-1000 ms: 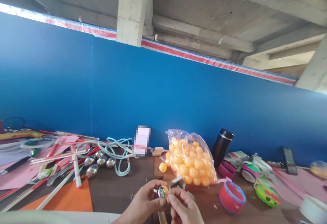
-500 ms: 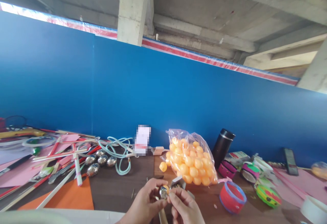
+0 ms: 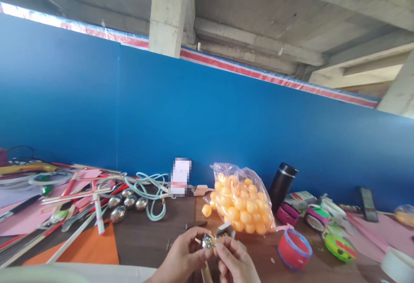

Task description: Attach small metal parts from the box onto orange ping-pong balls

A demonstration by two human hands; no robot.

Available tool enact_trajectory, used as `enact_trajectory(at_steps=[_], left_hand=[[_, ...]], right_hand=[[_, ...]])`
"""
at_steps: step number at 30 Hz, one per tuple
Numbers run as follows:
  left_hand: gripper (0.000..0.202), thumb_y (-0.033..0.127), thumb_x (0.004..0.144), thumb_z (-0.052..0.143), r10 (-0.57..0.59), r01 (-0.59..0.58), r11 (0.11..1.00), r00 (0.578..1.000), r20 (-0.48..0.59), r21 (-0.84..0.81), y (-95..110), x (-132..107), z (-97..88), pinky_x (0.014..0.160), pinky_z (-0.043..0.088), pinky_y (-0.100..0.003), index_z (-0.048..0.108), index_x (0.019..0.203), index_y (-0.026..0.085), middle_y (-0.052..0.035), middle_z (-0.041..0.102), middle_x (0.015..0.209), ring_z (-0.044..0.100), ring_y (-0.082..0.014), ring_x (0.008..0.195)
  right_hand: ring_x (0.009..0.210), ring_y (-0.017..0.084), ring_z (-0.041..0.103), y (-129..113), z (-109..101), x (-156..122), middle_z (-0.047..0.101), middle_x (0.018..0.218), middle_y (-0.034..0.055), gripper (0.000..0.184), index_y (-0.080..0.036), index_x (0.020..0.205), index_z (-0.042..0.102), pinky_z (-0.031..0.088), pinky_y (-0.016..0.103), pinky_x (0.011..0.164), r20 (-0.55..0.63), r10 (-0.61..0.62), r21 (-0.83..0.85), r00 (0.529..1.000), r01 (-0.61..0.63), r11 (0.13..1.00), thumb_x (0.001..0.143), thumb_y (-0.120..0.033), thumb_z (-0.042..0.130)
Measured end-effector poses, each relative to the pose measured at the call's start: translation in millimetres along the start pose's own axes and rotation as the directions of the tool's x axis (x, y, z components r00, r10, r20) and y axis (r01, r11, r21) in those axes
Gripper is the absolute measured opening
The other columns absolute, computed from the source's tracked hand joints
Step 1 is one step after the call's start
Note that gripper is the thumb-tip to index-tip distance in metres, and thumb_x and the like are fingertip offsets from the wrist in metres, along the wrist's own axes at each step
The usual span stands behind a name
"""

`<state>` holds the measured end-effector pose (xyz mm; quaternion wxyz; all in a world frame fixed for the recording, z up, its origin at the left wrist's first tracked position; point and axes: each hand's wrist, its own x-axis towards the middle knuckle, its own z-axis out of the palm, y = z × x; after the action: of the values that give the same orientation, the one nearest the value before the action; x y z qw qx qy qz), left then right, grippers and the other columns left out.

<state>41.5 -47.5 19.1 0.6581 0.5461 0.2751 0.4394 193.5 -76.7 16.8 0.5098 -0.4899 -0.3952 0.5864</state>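
Observation:
At the bottom centre, my left hand (image 3: 184, 257) and my right hand (image 3: 236, 261) meet, both closed in a pinch on one small ball (image 3: 207, 241), silver-covered with orange showing at its side. A wooden stick (image 3: 206, 273) shows just below the ball between my hands. Behind them lies a clear bag of orange balls (image 3: 242, 201), with one loose orange ball (image 3: 206, 210) beside it. Several silver-wrapped balls (image 3: 124, 205) lie to the left on the brown table (image 3: 145, 235).
Red and white sticks and pink and orange paper (image 3: 87, 248) crowd the left. A pale green cord (image 3: 152, 192), a black flask (image 3: 280, 187), tape rolls (image 3: 294, 248), a phone (image 3: 367, 203) and a blue wall (image 3: 207, 119) stand behind.
Both hands stay pinched on the small ball, shifting only slightly. The view has barely moved.

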Motion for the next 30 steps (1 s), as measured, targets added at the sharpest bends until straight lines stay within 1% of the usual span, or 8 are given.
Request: enact_trajectory(at_steps=[4,7,12,15,21,26,30], left_hand=[[0.035,0.033,0.066,0.069,-0.001,0.001,1.0,1.0,0.007,0.015,6.6,-1.7,1.6,0.056,0.046,-0.025,0.06,0.094,0.014,-0.0043,0.062,0.08,0.056,-0.0151,0.069],[0.037,0.034,0.066,0.069,-0.003,0.003,1.0,1.0,0.012,0.017,8.1,-2.6,1.5,0.058,0.048,-0.026,0.061,0.096,0.014,-0.0051,0.063,0.081,0.057,-0.0157,0.07],[0.042,0.034,0.065,0.07,-0.002,0.002,1.0,1.0,0.0,-0.021,2.2,-0.3,-0.7,0.061,0.049,-0.028,0.06,0.101,0.015,-0.0057,0.064,0.086,0.058,-0.0159,0.072],[0.043,0.032,0.066,0.07,0.01,-0.009,0.998,1.0,0.017,-0.057,-1.5,1.0,-1.7,0.062,0.049,-0.029,0.059,0.104,0.016,-0.0058,0.065,0.087,0.057,-0.016,0.073],[0.043,0.027,0.065,0.071,0.03,-0.025,0.994,0.999,0.039,-0.11,-4.8,1.0,-2.6,0.063,0.047,-0.028,0.059,0.105,0.016,-0.0047,0.065,0.086,0.056,-0.0135,0.07],[0.044,0.026,0.064,0.072,0.046,-0.043,0.995,0.999,0.026,-0.095,-7.9,2.8,-4.3,0.063,0.045,-0.027,0.059,0.105,0.017,-0.0038,0.065,0.084,0.054,-0.0118,0.067],[0.045,0.027,0.063,0.073,0.033,-0.032,0.997,0.999,0.014,-0.064,-5.2,2.1,-3.6,0.063,0.044,-0.026,0.059,0.104,0.017,-0.0032,0.065,0.083,0.054,-0.0121,0.068]], right_hand=[[0.024,-0.001,0.036,1.9,-1.5,1.3,0.045,0.034,-0.0099,0.039,-0.017,0.068,0.05,0.023,0.009,0.027,0.012,-0.013,-0.01,1.0,0.013,1.0,0.062,-0.053,0.066],[0.024,-0.001,0.036,2.6,-1.6,1.2,0.045,0.035,-0.01,0.039,-0.017,0.067,0.05,0.023,0.01,0.027,0.02,-0.019,-0.003,1.0,0.02,1.0,0.063,-0.053,0.066],[0.023,-0.001,0.035,1.6,-0.3,0.5,0.044,0.034,-0.0101,0.038,-0.018,0.066,0.051,0.023,0.009,0.027,0.015,-0.016,-0.006,1.0,0.016,1.0,0.063,-0.052,0.066],[0.023,-0.001,0.035,1.2,0.3,0.8,0.045,0.034,-0.01,0.039,-0.017,0.066,0.051,0.023,0.01,0.027,0.021,-0.023,-0.012,1.0,0.023,1.0,0.063,-0.053,0.066],[0.023,-0.001,0.034,0.8,1.5,-0.1,0.045,0.035,-0.01,0.039,-0.017,0.067,0.051,0.022,0.01,0.027,0.017,-0.029,-0.019,0.999,0.029,0.999,0.063,-0.053,0.065],[0.023,0.0,0.035,-1.3,2.8,-1.8,0.044,0.034,-0.0099,0.038,-0.017,0.067,0.052,0.021,0.01,0.027,0.016,-0.037,-0.009,0.999,0.037,0.999,0.064,-0.053,0.065],[0.023,-0.001,0.033,-2.2,3.1,-2.1,0.044,0.034,-0.01,0.038,-0.017,0.066,0.051,0.023,0.011,0.027,0.017,-0.042,-0.001,0.999,0.042,0.999,0.063,-0.052,0.066]])
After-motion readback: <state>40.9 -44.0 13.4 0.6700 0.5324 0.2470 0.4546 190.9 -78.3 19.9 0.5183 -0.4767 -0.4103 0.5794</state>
